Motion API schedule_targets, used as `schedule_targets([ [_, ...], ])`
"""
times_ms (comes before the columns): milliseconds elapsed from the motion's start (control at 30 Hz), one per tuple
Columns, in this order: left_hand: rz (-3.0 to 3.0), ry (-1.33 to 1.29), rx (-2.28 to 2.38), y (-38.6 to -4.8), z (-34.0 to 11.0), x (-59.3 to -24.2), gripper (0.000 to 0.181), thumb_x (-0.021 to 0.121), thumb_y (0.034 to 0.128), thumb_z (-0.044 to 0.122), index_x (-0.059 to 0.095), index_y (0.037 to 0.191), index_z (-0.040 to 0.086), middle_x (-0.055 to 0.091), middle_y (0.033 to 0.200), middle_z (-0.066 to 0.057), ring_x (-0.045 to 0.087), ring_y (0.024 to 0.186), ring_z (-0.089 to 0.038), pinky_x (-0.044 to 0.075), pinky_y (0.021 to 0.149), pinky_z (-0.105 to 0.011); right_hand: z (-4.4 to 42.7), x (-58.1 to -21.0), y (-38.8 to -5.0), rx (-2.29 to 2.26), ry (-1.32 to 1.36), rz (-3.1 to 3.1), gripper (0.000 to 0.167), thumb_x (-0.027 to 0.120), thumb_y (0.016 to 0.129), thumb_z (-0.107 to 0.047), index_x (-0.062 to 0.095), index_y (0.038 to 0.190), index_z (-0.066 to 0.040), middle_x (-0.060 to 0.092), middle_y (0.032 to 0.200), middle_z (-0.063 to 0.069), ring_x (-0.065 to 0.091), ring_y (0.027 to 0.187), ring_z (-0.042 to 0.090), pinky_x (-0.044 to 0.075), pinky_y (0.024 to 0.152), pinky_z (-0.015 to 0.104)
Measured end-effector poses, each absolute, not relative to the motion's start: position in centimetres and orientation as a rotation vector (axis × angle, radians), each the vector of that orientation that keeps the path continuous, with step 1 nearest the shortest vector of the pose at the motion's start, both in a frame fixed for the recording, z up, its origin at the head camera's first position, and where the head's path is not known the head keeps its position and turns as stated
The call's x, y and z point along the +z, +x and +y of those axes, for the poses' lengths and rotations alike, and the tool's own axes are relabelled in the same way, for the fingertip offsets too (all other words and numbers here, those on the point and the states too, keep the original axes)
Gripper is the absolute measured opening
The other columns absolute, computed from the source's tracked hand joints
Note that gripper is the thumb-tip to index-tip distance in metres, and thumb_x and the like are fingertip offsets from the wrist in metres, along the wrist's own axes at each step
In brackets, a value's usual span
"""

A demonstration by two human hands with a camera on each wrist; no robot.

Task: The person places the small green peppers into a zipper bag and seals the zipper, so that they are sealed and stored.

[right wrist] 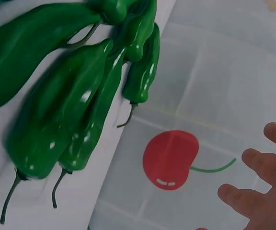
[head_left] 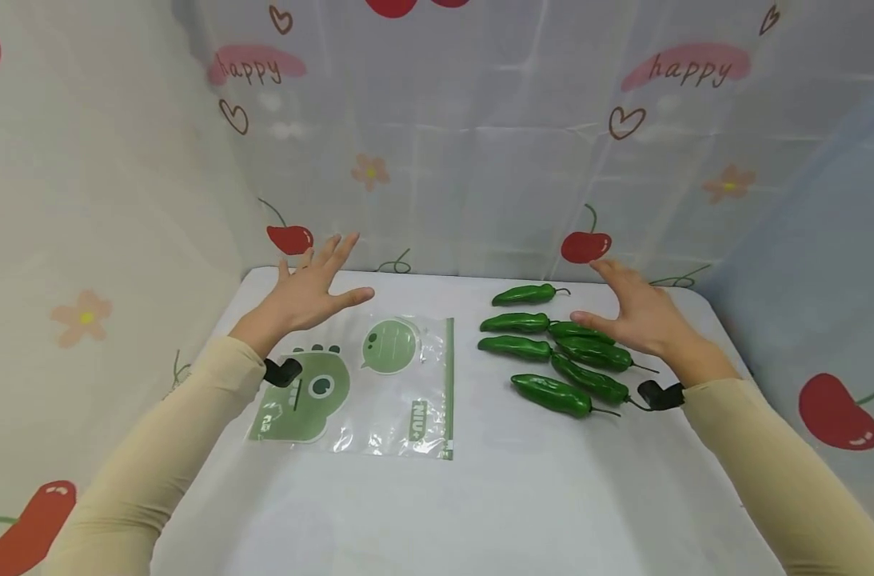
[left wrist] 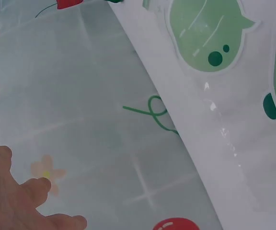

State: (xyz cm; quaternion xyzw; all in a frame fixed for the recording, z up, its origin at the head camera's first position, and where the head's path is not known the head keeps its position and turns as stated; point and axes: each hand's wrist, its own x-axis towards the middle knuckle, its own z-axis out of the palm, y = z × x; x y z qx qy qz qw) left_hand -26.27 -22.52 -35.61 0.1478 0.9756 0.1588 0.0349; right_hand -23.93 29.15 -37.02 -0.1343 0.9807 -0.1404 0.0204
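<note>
One white counter (head_left: pixel 480 512), a clear bag (head_left: pixel 368 400), a left hand (head_left: pixel 303 296), a right hand (head_left: pixel 641 312) and seven green peppers (head_left: pixel 591 352).
The counter fills the frame's lower centre. The bag, with green cartoon prints, lies flat left of centre. Both hands hover with fingers spread, holding nothing, the left near the bag, the right near the peppers. The peppers lie clustered right of centre.

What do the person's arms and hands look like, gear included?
The left sleeve and right sleeve are plain beige, reaching the wrists. A small black device sits at the left wrist, a second device at the right. Left hand and right hand wear no gloves.
</note>
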Motion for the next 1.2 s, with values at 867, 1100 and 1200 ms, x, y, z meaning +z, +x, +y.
schedule_targets([
  [867, 2.973, 0.397, 0.832, -24.6, -19.4, -39.4, 0.097, 0.048, 0.0871, 0.086, 0.027, 0.165, 0.031, 0.026, 0.172, -0.004, 0.030, 0.156, -0.037, 0.031, 0.118, -0.068, 25.5, -39.8, -22.7, -0.922, -0.477, 2.998, 0.086, 0.068, 0.095, -0.053, 0.029, 0.163, -0.017, 0.051, 0.152, 0.017, 0.053, 0.134, 0.042, 0.049, 0.103, 0.063],
  [1100, 2.995, 0.394, 0.966, -24.1, -18.1, -41.3, 0.092, 0.052, 0.0868, 0.084, 0.032, 0.162, 0.035, 0.035, 0.168, -0.001, 0.036, 0.153, -0.035, 0.033, 0.120, -0.062, 24.3, -41.1, -22.7, -1.063, -0.477, 2.963, 0.083, 0.070, 0.095, -0.049, 0.033, 0.162, -0.016, 0.053, 0.149, 0.016, 0.056, 0.131, 0.041, 0.050, 0.105, 0.061],
  [1200, 3.000, 0.388, 0.991, -24.1, -17.8, -41.8, 0.092, 0.054, 0.0861, 0.083, 0.034, 0.161, 0.034, 0.037, 0.167, 0.000, 0.038, 0.152, -0.033, 0.034, 0.121, -0.060, 23.9, -41.2, -22.6, -1.077, -0.483, 2.954, 0.084, 0.071, 0.095, -0.049, 0.033, 0.162, -0.016, 0.053, 0.149, 0.016, 0.056, 0.131, 0.040, 0.049, 0.106, 0.062],
])
